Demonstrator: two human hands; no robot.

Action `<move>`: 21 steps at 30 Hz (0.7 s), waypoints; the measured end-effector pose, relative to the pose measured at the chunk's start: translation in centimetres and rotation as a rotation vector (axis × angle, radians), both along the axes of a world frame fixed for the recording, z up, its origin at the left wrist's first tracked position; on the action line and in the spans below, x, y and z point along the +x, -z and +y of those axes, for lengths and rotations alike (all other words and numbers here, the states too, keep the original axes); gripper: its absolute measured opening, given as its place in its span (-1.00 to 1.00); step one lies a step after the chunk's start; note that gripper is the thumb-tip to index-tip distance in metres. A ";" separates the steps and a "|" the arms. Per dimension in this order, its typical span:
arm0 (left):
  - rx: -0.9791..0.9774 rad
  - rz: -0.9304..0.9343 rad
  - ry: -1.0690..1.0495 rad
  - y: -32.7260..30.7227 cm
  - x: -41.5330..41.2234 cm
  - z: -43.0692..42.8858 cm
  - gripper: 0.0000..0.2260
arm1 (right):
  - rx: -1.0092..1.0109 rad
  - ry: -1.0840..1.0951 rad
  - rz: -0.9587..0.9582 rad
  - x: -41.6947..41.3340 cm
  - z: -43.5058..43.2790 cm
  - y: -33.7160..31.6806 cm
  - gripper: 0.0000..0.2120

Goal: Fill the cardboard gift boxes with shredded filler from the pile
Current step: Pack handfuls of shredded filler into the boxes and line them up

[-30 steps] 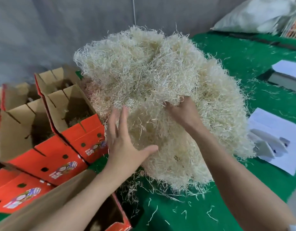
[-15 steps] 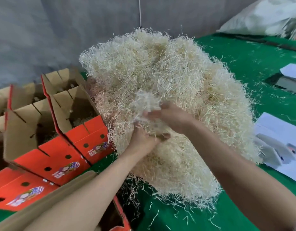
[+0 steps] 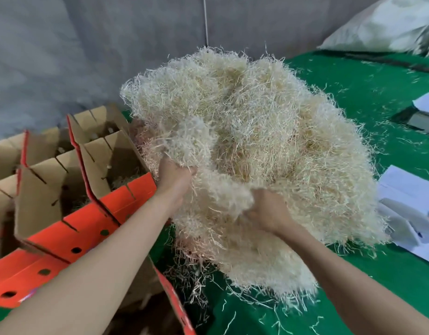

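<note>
Green counter (image 3: 353,97), filler pile (image 3: 269,122) mid-surface: left hand (image 3: 176,176), spread open a second ago, now fists a tuft, right hand (image 3: 269,212) grips the clump lower, apparently tearing it loose for the cardboard gift boxes (image 3: 112,163) just left.

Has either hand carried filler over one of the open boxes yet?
No, the left hand and the right hand both grip filler at the pile, beside the boxes.
</note>
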State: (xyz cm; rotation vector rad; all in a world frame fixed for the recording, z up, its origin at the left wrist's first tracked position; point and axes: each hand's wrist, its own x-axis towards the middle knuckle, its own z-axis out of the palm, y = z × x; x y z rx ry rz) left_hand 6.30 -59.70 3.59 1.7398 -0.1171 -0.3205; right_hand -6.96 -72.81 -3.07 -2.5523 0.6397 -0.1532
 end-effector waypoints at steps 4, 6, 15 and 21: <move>-0.082 0.166 0.126 -1.4 0.0 1.4 -0.39 | 0.425 0.047 -0.353 1.5 -2.0 -5.5 -0.86; -0.183 0.243 0.236 -2.4 -0.3 2.1 -0.36 | 0.521 0.021 -0.315 2.3 -1.8 -7.2 -0.91; -0.018 -0.262 0.371 -5.6 -1.5 2.0 -0.02 | 0.041 -0.023 -0.386 3.7 -0.8 -16.6 -0.99; -0.101 -0.118 0.322 -4.9 -2.6 0.0 -0.65 | 0.305 -0.268 -0.277 4.8 2.2 -18.1 -0.88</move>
